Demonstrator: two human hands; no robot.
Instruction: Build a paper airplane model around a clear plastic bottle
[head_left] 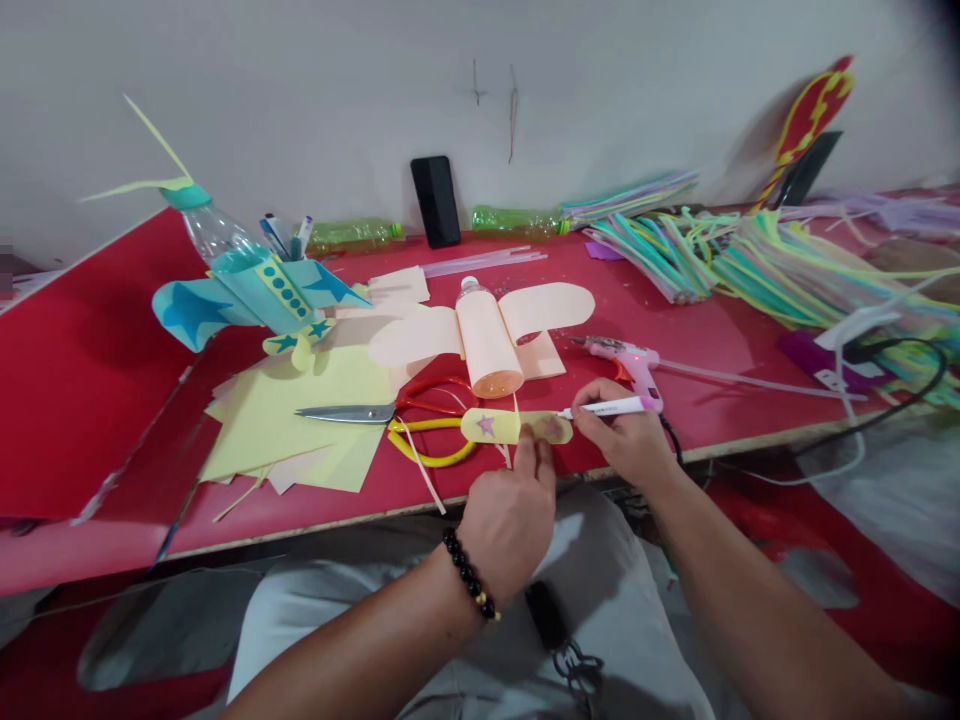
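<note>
A strip of yellow paper [508,427] with rounded ends lies near the front edge of the red worktop [720,412], just in front of a bottle wrapped in pale pink paper [491,340]. A pink star shows on the strip's left end, and a darker star shape on its right end.

The left hand [510,515], with a bracelet [466,570] of dark beads at its wrist, presses two straight fingers, held close together, on the middle of the strip; its thumb is hidden, so whether it pinches anything I cannot tell. The right hand [626,440] pinches a white marker [615,407] between thumb and fingers, the tip at the strip's right end; whether the tip touches the paper is too small to tell.

The wrapped bottle lies with its cap pointing toward the wall [300,100] and has a rounded paper wing on each side. Left of the strip are scissors [390,413] with one red and one yellow handle, their blades over a pile of pale yellow sheets [300,410]. A pink glue gun [630,362] lies just beyond the right hand. Behind the sheets stands a bottle model with blue wings [259,290], and a phone [435,202] leans against the wall between two green bottles [517,220].
</note>
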